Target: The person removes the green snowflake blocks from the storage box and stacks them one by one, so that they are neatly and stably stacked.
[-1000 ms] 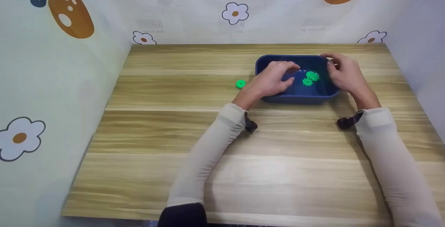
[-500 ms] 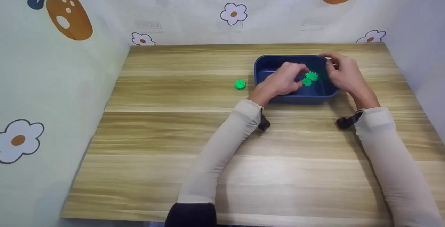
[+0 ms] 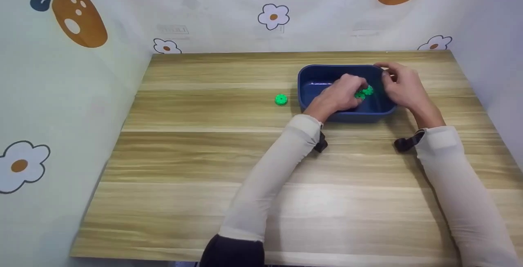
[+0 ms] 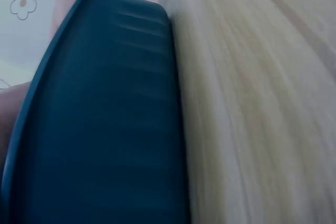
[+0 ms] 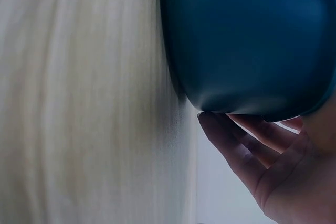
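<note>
A dark blue box (image 3: 359,117) stands at the back right of the table. My left hand (image 3: 341,93) is inside it, thumb and bent fingers at the green notched discs (image 3: 368,90); whether they pinch one is hidden. With the thumb inside and fingers outside, my right hand (image 3: 407,87) grips the box's right wall. The right wrist view shows those fingers (image 5: 236,156) against the outside of the box (image 5: 247,40). Only the outer wall of the box (image 4: 105,108) fills the left wrist view. Left of the box, another green disc (image 3: 281,99) lies on the wood.
The wooden table (image 3: 184,156) runs up to a patterned back wall (image 3: 220,13). Further walls stand along its left and right sides. Both forearms reach across the table from the front.
My left hand has moved right inside the box, from its left half to the green discs, its fingers drawing closer together. My right hand keeps its hold on the box wall.
</note>
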A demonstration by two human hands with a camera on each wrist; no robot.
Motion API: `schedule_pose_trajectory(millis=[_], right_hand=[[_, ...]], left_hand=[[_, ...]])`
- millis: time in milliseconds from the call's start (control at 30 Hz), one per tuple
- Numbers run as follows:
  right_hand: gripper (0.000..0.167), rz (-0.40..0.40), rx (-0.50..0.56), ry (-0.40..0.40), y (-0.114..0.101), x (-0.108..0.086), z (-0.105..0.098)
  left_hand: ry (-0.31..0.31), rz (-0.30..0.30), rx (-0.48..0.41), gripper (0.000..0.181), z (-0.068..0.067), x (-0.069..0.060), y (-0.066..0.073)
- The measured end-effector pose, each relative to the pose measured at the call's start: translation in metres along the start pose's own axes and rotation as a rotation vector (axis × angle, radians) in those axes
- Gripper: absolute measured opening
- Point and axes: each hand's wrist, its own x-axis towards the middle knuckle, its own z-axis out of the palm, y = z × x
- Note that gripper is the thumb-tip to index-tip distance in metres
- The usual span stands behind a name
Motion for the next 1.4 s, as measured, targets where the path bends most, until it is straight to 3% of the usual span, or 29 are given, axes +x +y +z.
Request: schedule_pose_trajectory(millis=[167, 333, 500, 733, 933, 1067, 1267, 1400], right_hand=[[0.041, 0.005, -0.015, -0.007, 0.000, 0.001, 0.000], [0.041, 0.001, 0.005, -0.019, -0.003, 0.001, 0.000], [0.041, 0.008, 0.003, -0.017, -0.003, 0.000, -0.001], [0.041, 0.004, -0.008, -0.013, -0.002, 0.000, 0.000], [0.041, 0.001, 0.005, -0.004, -0.001, 0.001, 0.001], [0.040, -0.002, 0.018, -0.004, -0.001, 0.001, 0.002], [0.042, 0.011, 0.010, -0.023, -0.001, 0.001, 0.001], [0.042, 0.027, -0.001, -0.034, -0.002, 0.000, 0.001]], left_hand=[[-0.021, 0.012, 0.102, 0.037, 0.003, 0.002, -0.001], [-0.002, 0.025, 0.146, 0.026, 0.015, 0.013, -0.015], [-0.003, 0.071, 0.174, 0.024, 0.011, 0.008, -0.014], [0.001, 0.039, 0.171, 0.024, 0.020, 0.017, -0.020], [0.023, 0.063, 0.220, 0.023, 0.011, 0.006, -0.013], [0.027, 0.025, 0.267, 0.025, 0.004, -0.004, -0.006], [0.012, -0.074, 0.238, 0.018, 0.007, 0.000, -0.008], [0.007, -0.071, 0.220, 0.021, 0.005, -0.005, -0.004]])
